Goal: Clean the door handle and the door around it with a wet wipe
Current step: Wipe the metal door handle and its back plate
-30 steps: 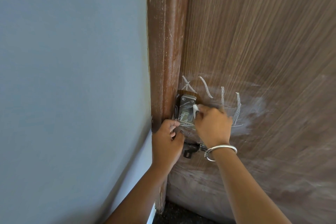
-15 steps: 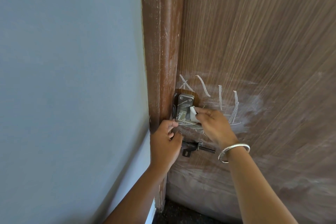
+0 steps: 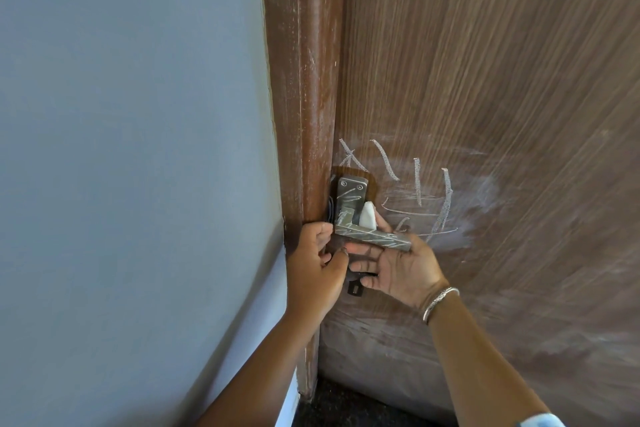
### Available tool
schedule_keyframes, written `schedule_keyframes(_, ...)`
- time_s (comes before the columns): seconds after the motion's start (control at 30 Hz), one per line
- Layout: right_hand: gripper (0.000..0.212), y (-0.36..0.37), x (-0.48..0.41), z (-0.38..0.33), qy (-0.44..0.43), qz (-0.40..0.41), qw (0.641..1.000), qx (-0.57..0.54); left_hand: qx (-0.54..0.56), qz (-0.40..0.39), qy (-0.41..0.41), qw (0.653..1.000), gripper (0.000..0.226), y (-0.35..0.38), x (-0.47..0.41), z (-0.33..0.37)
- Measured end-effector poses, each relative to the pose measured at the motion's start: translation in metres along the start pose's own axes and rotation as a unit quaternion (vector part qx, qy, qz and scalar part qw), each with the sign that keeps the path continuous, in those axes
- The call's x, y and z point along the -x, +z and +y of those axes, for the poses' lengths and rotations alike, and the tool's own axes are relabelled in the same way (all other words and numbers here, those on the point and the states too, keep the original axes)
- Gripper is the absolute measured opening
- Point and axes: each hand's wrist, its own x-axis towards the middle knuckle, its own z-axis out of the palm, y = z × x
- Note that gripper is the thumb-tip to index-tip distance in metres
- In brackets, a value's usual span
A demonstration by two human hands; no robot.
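A steel lever door handle (image 3: 372,236) on its plate (image 3: 350,196) carries white chalk streaks. The brown wooden door (image 3: 502,80) around it shows chalk lines and smears (image 3: 446,201). My right hand (image 3: 398,269) is under the lever, palm up, and pinches a folded white wet wipe (image 3: 367,215) against the plate just above the lever. My left hand (image 3: 317,265) holds the door edge beside the handle, its thumb touching the fingers of the right hand. A dark key (image 3: 355,289) hangs below the handle, partly hidden by both hands.
The brown door frame (image 3: 301,80) runs up at the left of the door. A grey-blue wall (image 3: 131,149) fills the left side. Dark floor (image 3: 346,406) shows at the bottom.
My right hand has turned from above the handle to below it, palm up, and the wipe has slid down the plate to the lever. The left hand stays on the door edge.
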Motion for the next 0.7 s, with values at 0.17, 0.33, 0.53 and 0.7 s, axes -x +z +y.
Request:
schedule_keyframes(0.17,0.059,-0.01,-0.015,0.015,-0.046,0.033,0.998,0.017,0.0,-0.009,0.0,1.0,0.041,-0.001,0.003,0.0)
schedule_keyframes(0.33,0.068,-0.008,-0.018,0.028,-0.144,0.193,0.947,0.212,-0.001,-0.014,0.004,1.0,0.044,0.0,0.003,-0.002)
schedule_keyframes(0.53,0.024,0.032,-0.039,0.058,-0.276,0.348,0.874,0.197,-0.011,-0.01,0.004,1.0,0.046,0.001,0.005,-0.004)
schedule_keyframes(0.7,0.028,0.032,-0.04,0.074,-0.275,0.444,0.838,0.156,-0.006,-0.012,0.003,1.0,0.048,0.002,0.005,-0.004)
